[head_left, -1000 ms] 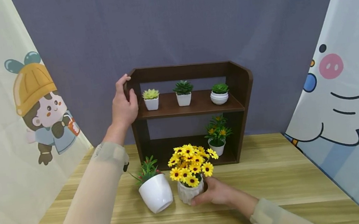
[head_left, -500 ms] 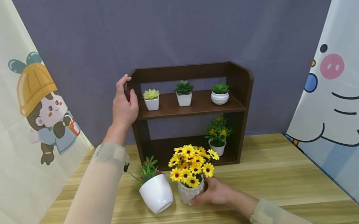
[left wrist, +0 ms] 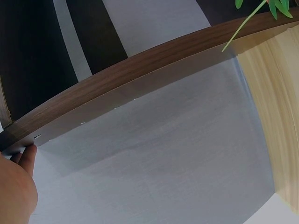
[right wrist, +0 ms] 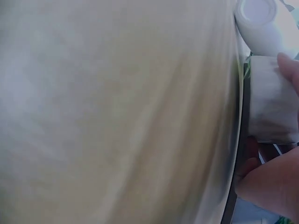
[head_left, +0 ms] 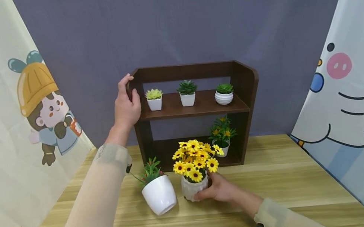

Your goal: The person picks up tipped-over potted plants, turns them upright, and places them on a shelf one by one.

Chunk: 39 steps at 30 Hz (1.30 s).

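Wooden desk [head_left: 277, 177] before grey backdrop. Right hand [head_left: 219, 189] curls round daisy pot [head_left: 194, 189], standing beside shelf [head_left: 198, 106]; left hand [head_left: 126, 106] grips shelf's side. Pot likely light, top-heavy; hold low on body.

Lower bay of the wooden shelf [head_left: 198, 106]: left part open; small yellow-flower pot [head_left: 222, 139] blocks its right end.

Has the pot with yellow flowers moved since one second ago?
Yes. The yellow flower pot, held by the right hand, went slightly toward the shelf unit.
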Tool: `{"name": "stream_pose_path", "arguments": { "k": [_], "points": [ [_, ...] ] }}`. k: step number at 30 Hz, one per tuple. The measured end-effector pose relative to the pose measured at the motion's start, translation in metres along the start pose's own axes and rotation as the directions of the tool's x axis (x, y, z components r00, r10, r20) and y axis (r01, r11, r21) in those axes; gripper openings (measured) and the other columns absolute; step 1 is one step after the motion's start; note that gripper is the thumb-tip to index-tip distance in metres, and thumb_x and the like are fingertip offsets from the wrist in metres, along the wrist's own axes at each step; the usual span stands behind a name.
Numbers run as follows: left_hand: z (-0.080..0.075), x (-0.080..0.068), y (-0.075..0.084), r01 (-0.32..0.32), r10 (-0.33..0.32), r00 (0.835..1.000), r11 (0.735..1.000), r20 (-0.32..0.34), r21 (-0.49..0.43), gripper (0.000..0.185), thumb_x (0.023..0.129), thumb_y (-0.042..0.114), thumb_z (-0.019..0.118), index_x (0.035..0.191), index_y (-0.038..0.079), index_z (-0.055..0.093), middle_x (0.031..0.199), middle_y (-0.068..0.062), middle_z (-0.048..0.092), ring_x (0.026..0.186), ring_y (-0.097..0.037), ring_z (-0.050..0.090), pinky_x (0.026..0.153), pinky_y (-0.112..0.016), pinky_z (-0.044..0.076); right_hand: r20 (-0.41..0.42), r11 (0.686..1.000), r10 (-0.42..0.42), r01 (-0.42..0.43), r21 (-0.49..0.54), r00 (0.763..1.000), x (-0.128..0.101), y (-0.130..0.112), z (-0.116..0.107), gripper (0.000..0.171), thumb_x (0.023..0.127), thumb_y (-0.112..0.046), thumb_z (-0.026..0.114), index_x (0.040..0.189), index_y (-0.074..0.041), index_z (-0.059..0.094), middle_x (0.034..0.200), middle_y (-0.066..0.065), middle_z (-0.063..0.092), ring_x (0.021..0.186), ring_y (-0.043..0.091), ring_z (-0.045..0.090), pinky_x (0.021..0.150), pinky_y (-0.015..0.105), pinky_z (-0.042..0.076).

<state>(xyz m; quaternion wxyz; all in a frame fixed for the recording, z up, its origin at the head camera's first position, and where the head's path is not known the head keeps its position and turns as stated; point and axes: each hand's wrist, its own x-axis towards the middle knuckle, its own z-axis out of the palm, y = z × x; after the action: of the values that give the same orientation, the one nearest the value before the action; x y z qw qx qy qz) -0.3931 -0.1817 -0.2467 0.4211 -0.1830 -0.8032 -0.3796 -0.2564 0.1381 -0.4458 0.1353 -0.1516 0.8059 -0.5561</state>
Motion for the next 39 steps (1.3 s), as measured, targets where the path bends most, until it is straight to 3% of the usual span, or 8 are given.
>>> {"name": "stream_pose_path", "arguments": {
  "k": [3, 6, 15, 17, 23, 30, 39],
  "points": [
    [0.000, 0.000, 0.001, 0.000, 0.000, 1.000, 1.000, 0.004, -0.009, 0.044, 0.118, 0.022, 0.041, 0.162, 0.019, 0.037, 0.143, -0.019, 0.064, 0.061, -0.025, 0.040, 0.061, -0.042, 0.036, -0.031, 1.000, -0.002, 0.002, -0.001, 1.000, 0.004, -0.003, -0.003, 0.089, 0.082, -0.019, 0.098, 0.158, -0.010, 0.053, 0.151, 0.012, 0.068, 0.142, 0.036, 0.061, 0.125, 0.064, 0.039],
    [0.000, 0.000, 0.000, 0.008, -0.008, 1.000, 1.000, 0.007, -0.010, 0.043, 0.118, 0.021, 0.041, 0.161, 0.020, 0.037, 0.170, -0.008, 0.049, 0.062, -0.025, 0.040, 0.063, -0.041, 0.036, -0.053, 1.000, -0.013, 0.013, 0.009, 0.999, 0.009, -0.004, -0.005, 0.090, 0.082, -0.019, 0.098, 0.159, -0.012, 0.053, 0.151, 0.012, 0.067, 0.141, 0.036, 0.061, 0.124, 0.063, 0.041],
    [0.000, -0.001, 0.000, 0.005, -0.005, 1.000, 1.000, 0.002, -0.014, 0.044, 0.117, 0.021, 0.043, 0.161, 0.021, 0.037, 0.162, -0.013, 0.055, 0.063, -0.026, 0.040, 0.063, -0.043, 0.036, -0.166, 1.000, -0.021, 0.021, -0.006, 0.986, 0.025, -0.004, -0.012, 0.094, 0.079, -0.022, 0.100, 0.158, -0.010, 0.052, 0.148, 0.014, 0.067, 0.137, 0.035, 0.062, 0.120, 0.062, 0.045],
    [0.000, -0.001, 0.000, 0.003, -0.003, 1.000, 1.000, 0.002, -0.018, 0.043, 0.117, 0.020, 0.043, 0.160, 0.021, 0.037, 0.171, -0.008, 0.048, 0.064, -0.026, 0.041, 0.064, -0.042, 0.036, -0.191, 1.000, -0.020, 0.020, -0.003, 0.981, 0.028, -0.004, -0.014, 0.095, 0.078, -0.024, 0.100, 0.158, -0.010, 0.051, 0.148, 0.012, 0.067, 0.139, 0.034, 0.061, 0.121, 0.061, 0.044],
    [0.001, 0.000, -0.001, -0.007, 0.007, 1.000, 1.000, -0.002, -0.025, 0.043, 0.117, 0.019, 0.043, 0.160, 0.021, 0.038, 0.174, -0.005, 0.045, 0.065, -0.026, 0.041, 0.064, -0.042, 0.035, -0.225, 0.999, -0.035, 0.035, 0.000, 0.974, 0.043, -0.002, -0.021, 0.103, 0.079, -0.027, 0.101, 0.164, -0.014, 0.044, 0.154, 0.012, 0.063, 0.144, 0.035, 0.057, 0.125, 0.060, 0.041],
    [0.001, 0.000, -0.002, -0.003, 0.003, 1.000, 1.000, -0.003, -0.022, 0.043, 0.117, 0.019, 0.044, 0.159, 0.020, 0.038, 0.176, -0.003, 0.041, 0.069, -0.026, 0.042, 0.067, -0.043, 0.036, -0.275, 0.999, -0.017, 0.007, -0.036, 0.961, 0.056, -0.003, -0.023, 0.111, 0.079, -0.031, 0.100, 0.168, -0.011, 0.036, 0.158, 0.020, 0.058, 0.147, 0.041, 0.054, 0.123, 0.064, 0.040],
    [0.000, -0.001, -0.001, 0.010, -0.010, 1.000, 1.000, 0.009, -0.011, 0.043, 0.117, 0.020, 0.042, 0.160, 0.022, 0.037, 0.178, -0.001, 0.038, 0.066, -0.025, 0.041, 0.064, -0.042, 0.036, -0.350, 1.000, -0.010, 0.009, -0.005, 0.937, 0.072, -0.005, -0.020, 0.105, 0.081, -0.030, 0.098, 0.165, -0.008, 0.038, 0.152, 0.021, 0.060, 0.142, 0.039, 0.058, 0.120, 0.059, 0.044]
  ]
}}
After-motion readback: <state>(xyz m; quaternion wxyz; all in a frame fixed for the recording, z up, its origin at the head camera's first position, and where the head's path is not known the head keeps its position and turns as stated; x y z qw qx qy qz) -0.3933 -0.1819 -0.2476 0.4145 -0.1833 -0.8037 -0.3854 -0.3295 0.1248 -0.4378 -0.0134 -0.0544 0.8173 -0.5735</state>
